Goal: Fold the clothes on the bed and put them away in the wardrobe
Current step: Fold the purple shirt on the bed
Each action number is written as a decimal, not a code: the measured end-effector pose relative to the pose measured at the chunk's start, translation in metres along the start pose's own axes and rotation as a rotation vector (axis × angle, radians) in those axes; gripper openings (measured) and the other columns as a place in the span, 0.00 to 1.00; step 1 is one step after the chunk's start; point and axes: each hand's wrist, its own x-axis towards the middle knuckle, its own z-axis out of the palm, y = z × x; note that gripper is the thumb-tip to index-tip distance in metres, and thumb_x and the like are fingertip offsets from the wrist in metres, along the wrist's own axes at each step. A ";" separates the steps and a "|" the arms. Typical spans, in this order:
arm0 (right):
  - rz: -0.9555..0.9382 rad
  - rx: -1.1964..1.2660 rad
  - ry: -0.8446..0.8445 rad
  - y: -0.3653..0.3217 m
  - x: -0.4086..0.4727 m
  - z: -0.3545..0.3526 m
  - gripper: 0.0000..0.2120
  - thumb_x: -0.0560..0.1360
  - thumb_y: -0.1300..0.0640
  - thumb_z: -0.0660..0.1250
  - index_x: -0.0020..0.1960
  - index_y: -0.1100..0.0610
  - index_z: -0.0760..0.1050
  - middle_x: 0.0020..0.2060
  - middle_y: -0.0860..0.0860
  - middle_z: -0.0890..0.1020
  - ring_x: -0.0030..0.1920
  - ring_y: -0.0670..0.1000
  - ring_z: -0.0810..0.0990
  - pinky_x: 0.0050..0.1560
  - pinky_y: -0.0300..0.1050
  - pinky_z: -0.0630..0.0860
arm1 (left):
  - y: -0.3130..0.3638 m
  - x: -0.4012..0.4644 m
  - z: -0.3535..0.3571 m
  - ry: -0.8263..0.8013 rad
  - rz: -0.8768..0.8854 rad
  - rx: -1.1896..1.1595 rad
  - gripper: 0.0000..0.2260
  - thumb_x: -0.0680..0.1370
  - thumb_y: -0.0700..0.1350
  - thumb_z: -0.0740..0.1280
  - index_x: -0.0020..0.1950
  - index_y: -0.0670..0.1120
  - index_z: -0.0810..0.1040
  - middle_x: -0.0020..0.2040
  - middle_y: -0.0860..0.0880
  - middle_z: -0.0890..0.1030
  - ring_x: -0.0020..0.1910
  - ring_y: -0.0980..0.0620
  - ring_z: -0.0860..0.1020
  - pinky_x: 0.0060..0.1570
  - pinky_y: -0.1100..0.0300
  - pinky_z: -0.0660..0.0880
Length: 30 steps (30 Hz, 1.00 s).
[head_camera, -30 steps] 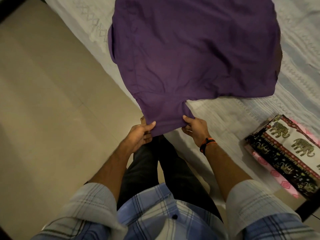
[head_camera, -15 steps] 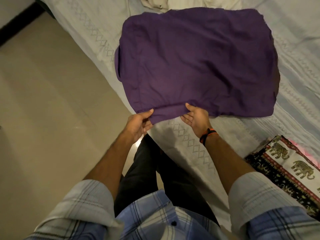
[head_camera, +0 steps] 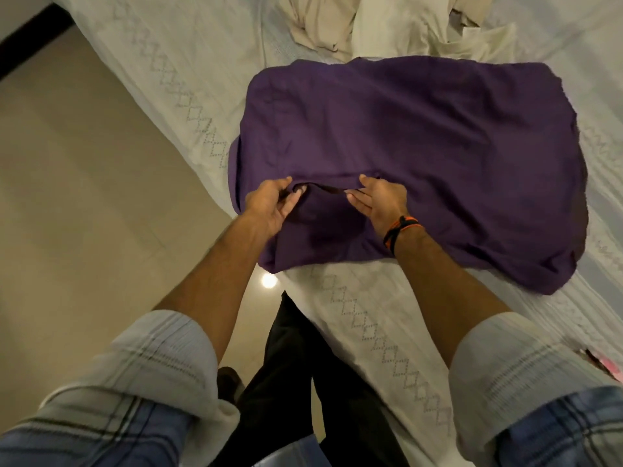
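Observation:
A purple garment lies spread on the white bed, its near part folded over onto itself. My left hand pinches the folded edge at its left end, thumb above and fingers under the cloth. My right hand holds the same edge a little to the right, thumb tucked at the hem and fingers laid along the cloth. An orange and black band sits on the right wrist.
Crumpled cream clothes lie at the far side of the bed behind the purple garment. A beige tiled floor runs along the left. A patterned fabric corner shows at the right edge.
Both hands carried the near edge of the purple garment away from me and laid it onto the garment, making a fold. The camera view shifted forward over the bed.

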 end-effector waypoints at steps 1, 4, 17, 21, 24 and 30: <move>0.002 0.000 0.002 -0.005 0.010 0.008 0.06 0.78 0.64 0.67 0.52 0.67 0.75 0.48 0.62 0.81 0.39 0.54 0.85 0.36 0.41 0.81 | 0.008 0.011 0.006 0.000 -0.009 -0.004 0.02 0.78 0.34 0.67 0.49 0.36 0.77 0.43 0.43 0.79 0.28 0.50 0.83 0.28 0.66 0.77; 0.000 -0.003 0.000 -0.015 0.032 0.026 0.04 0.78 0.65 0.66 0.46 0.64 0.76 0.45 0.60 0.81 0.39 0.53 0.83 0.35 0.41 0.81 | 0.024 0.034 0.019 0.008 -0.016 -0.004 0.03 0.78 0.33 0.66 0.51 0.35 0.77 0.44 0.42 0.80 0.29 0.50 0.83 0.29 0.66 0.78; -0.029 0.000 -0.070 -0.031 0.074 0.052 0.05 0.80 0.65 0.63 0.46 0.63 0.74 0.44 0.55 0.82 0.42 0.50 0.84 0.43 0.42 0.81 | 0.054 0.069 0.037 0.053 0.076 0.081 0.06 0.79 0.39 0.68 0.53 0.37 0.79 0.50 0.40 0.82 0.49 0.44 0.83 0.44 0.58 0.82; -0.014 0.028 -0.069 -0.029 0.078 0.049 0.04 0.80 0.68 0.62 0.49 0.64 0.74 0.45 0.56 0.82 0.42 0.50 0.85 0.43 0.41 0.82 | 0.033 0.077 0.014 0.261 0.345 0.925 0.24 0.71 0.50 0.77 0.62 0.44 0.77 0.58 0.47 0.81 0.58 0.48 0.79 0.60 0.57 0.76; 0.011 0.083 -0.070 -0.036 0.080 0.053 0.03 0.79 0.70 0.63 0.47 0.65 0.74 0.42 0.56 0.82 0.40 0.50 0.85 0.42 0.42 0.82 | 0.024 0.080 0.005 0.197 0.317 1.011 0.34 0.67 0.52 0.80 0.68 0.42 0.71 0.61 0.47 0.79 0.60 0.49 0.77 0.61 0.60 0.73; 0.010 0.136 -0.081 -0.047 0.086 0.058 0.04 0.78 0.71 0.61 0.48 0.66 0.74 0.47 0.59 0.81 0.43 0.53 0.85 0.44 0.43 0.83 | 0.034 0.090 -0.004 0.159 0.364 0.936 0.06 0.71 0.50 0.76 0.40 0.51 0.80 0.42 0.55 0.82 0.48 0.52 0.81 0.56 0.49 0.80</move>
